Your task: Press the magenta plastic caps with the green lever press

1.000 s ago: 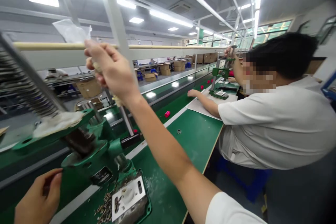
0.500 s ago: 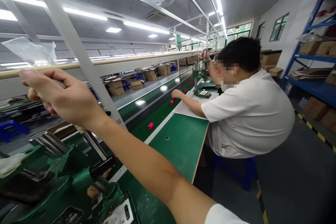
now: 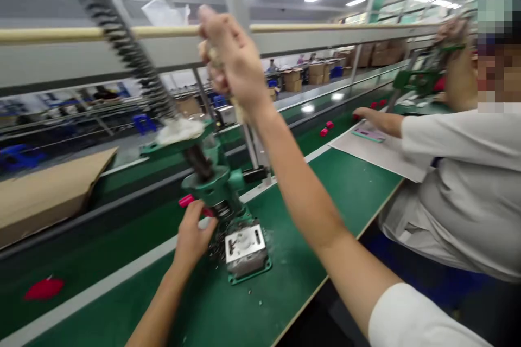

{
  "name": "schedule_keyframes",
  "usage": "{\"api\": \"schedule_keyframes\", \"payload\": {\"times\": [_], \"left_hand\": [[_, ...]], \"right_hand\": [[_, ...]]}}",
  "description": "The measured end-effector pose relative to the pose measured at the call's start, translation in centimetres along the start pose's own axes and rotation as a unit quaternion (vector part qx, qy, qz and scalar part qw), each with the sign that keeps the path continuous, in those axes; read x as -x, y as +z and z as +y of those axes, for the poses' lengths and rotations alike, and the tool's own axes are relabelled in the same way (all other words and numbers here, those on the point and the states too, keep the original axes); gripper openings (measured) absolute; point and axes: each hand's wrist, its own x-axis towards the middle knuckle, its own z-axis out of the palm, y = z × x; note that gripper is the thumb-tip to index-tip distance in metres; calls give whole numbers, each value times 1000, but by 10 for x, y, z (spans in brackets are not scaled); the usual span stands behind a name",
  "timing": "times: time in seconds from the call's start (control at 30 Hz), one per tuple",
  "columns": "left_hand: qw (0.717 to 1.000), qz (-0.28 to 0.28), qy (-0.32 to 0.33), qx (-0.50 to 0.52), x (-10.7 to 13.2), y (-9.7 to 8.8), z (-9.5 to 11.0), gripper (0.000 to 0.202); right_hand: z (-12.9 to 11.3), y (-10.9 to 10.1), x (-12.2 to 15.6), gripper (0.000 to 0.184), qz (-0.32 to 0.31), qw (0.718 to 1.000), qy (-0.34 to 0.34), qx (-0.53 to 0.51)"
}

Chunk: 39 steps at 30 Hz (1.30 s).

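Note:
My right hand (image 3: pixel 236 59) is raised and closed around the lever handle of a green bench press (image 3: pixel 222 195). My left hand (image 3: pixel 191 233) is low at the left of the press, fingers curled. A red part (image 3: pixel 207 211) shows at its fingertips, partly hidden and blurred; the hand seems to grip it. To the right of these fingers, a metal fixture block (image 3: pixel 245 244) with slots sits on the press base. A coil spring (image 3: pixel 122 43) rises above the press, with white cloth (image 3: pixel 179 131) at its foot.
A co-worker in a white shirt (image 3: pixel 448 190) sits at the right by another green press (image 3: pixel 415 82). Red parts (image 3: pixel 324 132) lie on the green conveyor, another red piece (image 3: pixel 44 288) at lower left. A cardboard sheet (image 3: pixel 52 190) lies left, and a rail (image 3: pixel 325 38) crosses behind.
The view has swung left and down, so the press and fixture now show fully. My left hand, mostly hidden before, is in plain sight. My right hand stays closed on the lever.

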Motion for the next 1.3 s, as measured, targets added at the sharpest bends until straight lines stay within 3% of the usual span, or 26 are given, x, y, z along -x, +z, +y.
{"api": "schedule_keyframes", "payload": {"times": [0.1, 0.3, 0.47, 0.67, 0.8, 0.87, 1.0, 1.3], "left_hand": [[997, -70, 12, 41, 16, -3, 16, 25], [977, -160, 13, 141, 20, 3, 45, 29], [957, -174, -53, 227, 24, 8, 44, 35], [964, -159, -95, 192, 19, -4, 31, 32], [919, -157, -185, 310, 22, -6, 24, 44], [917, -174, -162, 319, 24, -6, 25, 45], [939, -196, -67, 275, 25, -7, 37, 35], [902, -214, -110, 358, 30, -3, 49, 38]], "right_hand": [[-2, -5, 0, 24, -26, 999, -2, 34], [-7, -5, -2, 25, 7, 998, -2, 66], [-6, -6, -3, 24, 6, 997, 8, 73], [-6, -6, -1, 27, 10, 997, 12, 79], [-5, -8, -2, 28, 1, 998, 0, 70], [-5, -9, -2, 30, 1, 998, -7, 70], [-6, -7, -1, 30, 7, 998, -10, 67], [-5, -7, -2, 25, 12, 998, 2, 62]]}}
